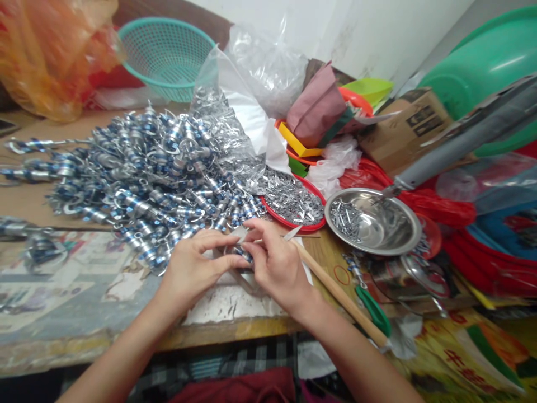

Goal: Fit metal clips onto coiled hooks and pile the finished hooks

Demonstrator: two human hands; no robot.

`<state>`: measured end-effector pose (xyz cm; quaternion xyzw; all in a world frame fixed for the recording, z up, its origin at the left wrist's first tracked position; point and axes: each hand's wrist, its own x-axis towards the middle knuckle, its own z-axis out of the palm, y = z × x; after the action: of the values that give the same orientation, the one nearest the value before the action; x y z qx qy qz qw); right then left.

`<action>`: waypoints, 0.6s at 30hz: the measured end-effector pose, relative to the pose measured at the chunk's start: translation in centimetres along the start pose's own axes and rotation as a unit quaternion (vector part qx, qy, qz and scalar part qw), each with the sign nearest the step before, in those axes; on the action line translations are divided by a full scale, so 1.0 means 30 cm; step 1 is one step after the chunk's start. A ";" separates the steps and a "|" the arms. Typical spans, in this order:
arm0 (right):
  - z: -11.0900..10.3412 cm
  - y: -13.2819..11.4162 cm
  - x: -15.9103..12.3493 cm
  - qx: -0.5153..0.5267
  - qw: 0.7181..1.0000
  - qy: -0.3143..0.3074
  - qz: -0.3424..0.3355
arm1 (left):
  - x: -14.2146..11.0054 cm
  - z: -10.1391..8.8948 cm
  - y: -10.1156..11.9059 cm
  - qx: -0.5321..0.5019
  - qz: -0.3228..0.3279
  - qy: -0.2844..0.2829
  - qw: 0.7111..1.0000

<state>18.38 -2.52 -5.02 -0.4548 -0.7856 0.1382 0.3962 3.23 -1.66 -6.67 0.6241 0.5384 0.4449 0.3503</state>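
Both forearms reach in from the bottom edge, and the left hand (191,266) and right hand (274,263) meet over the near edge of the table (104,313). Between the fingertips sits a small metal clamp (242,253) with a blue part; both hands pinch it, the left from its side, the right curled over the top, so most of it is hidden.

What could go wrong, as I judge it: the piece is small and smooth, so a loose pinch could let it slip into the lap below or roll into the heap of clamps (146,168) just beyond the knuckles, where it would be lost among look-alikes. A wooden-handled tool (335,285) lies right beside the right wrist; a careless sweep could knock it off the edge.

Further out, a red tray (312,226) holds a mound of small flat metal bits, and a steel bowl (373,224) just beside it has a scatter of screws at its left side. A torn clear plastic bag (235,112) spills more metal parts toward the heap. A teal basket (168,56) at the back looks empty, though its bottom is not fully shown.
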 end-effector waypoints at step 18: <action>-0.013 0.022 -0.056 0.167 0.985 0.023 0.042 | -0.018 -0.012 0.012 -0.086 -0.022 -0.003 0.996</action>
<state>19.52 -3.59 -5.99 -0.4180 -0.7224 0.2737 0.4781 3.00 -2.26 -6.32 0.5810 0.5109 0.4799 0.4136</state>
